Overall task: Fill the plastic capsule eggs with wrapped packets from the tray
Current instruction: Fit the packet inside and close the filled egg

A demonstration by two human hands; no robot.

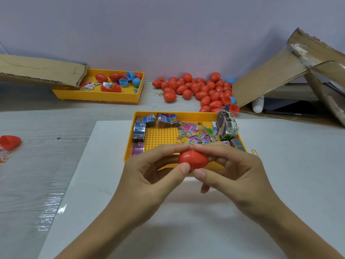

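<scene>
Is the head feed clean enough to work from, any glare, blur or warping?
Head view: glare streaks on the plastic-covered table at left; wide-angle bending at the edges; red egg sharp between left hand and right hand; lighting soft and even.

Left hand (149, 176), right hand (233, 172): fingers pinching.

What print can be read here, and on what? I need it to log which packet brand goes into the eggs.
"6": on a blue packet at the near tray's left side.
Other print on the blue and pink packets: too blurred to read.
Bundled packets: print unreadable.
Red egg: no text.
</scene>
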